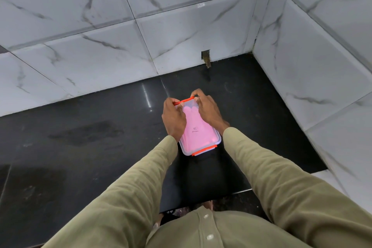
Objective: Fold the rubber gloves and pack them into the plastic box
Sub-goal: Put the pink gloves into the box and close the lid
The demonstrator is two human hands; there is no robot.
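Pink rubber gloves (196, 127) folded flat inside plastic box (216, 139), mid black countertop (80, 137); left hand (174, 117), right hand (208, 109) fingers curled, pinching far orange clip (184, 100) to latch lid

– What does the plastic box (198, 137) look like?
– It is a clear, rectangular container with rounded corners, lying flat on a black countertop, its long axis running away from the viewer. An orange latch (204, 150) sits closed on the near short end; another orange latch (184, 100) is at the far end.
– And the rubber gloves (196, 127)?
– Pink, folded flat, they fill the box and show through its transparent lid.
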